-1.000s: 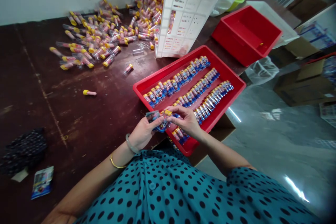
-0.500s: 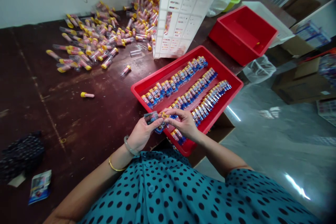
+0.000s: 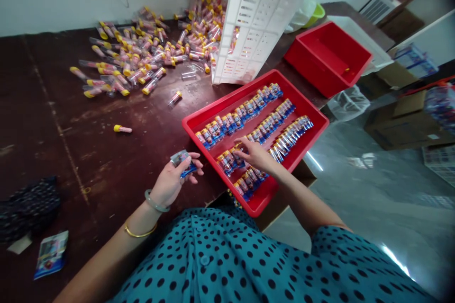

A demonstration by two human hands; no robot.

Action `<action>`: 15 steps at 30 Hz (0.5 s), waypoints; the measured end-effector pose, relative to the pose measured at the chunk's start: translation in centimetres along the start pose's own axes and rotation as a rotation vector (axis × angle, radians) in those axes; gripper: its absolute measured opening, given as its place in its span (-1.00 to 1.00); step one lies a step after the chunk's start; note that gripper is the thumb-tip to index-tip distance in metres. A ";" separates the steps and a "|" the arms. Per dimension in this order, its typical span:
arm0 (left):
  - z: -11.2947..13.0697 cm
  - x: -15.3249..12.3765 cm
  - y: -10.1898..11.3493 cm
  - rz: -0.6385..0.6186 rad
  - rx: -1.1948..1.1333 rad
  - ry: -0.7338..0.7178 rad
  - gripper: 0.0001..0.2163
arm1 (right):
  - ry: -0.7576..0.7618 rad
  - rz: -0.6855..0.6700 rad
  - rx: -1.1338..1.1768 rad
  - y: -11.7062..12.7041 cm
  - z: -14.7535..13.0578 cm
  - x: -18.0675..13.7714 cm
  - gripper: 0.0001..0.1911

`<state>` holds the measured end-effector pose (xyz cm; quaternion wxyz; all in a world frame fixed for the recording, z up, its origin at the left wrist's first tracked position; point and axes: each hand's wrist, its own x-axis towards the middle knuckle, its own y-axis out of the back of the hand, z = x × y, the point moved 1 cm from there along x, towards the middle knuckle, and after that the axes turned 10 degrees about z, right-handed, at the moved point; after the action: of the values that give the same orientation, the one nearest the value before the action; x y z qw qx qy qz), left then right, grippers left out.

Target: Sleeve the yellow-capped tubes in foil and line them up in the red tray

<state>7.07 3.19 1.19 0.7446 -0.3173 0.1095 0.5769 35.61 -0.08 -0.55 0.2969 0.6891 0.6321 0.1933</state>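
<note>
My right hand (image 3: 256, 155) is over the red tray (image 3: 256, 206), reaching in from the near right, with the fingers bent down at the middle row (image 3: 226, 161) of yellow-capped packs. That's the relation I'm minding: the packs there sit right below and beside the fingertips, towards the row's near end, and the row runs away from me, up and to the right in the view. Each pack's long axis goes across the row, yellow cap to the upper left, blue end to the lower right. So the thumb and index come at the packs from the right side, near the blue ends. Those 2 fingers look slightly apart, but I honestly can't tell if they're pinching a pack or just touching, since the knuckles cover part of it.

Left hand (image 3: 172, 177) is the farther of the 2 from that row. It's off the tray, just beside the near-left rim and above the counter (image 3: 149, 118). Its thumb is clamped on some flat blue packets (image 3: 181, 157), while the other fingers stick out towards the tray. Can't count the packets. Tray has 3 rows total, and the right hand is between the outer 2.
</note>
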 end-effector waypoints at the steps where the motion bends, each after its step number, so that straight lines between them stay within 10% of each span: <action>1: 0.1 -0.1 0.6 0.019 0.005 -0.001 -0.72 | 0.014 -0.002 -0.043 -0.3 0.1 0.2 -0.58; 8: 0.1 -0.9 4.1 0.145 -0.099 0.009 -0.72 | 0.108 0.092 -0.082 -0.4 -2.8 4.1 -0.70; 15: 0.9 -0.1 8.2 0.335 -0.074 -0.109 -0.70 | 0.401 0.042 -0.162 -4.5 -11.9 18.0 -0.75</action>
<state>-0.78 4.72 -0.91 0.6306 -0.2901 0.0989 0.7130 26.82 19.78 3.45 0.2157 0.6238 0.6463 0.3830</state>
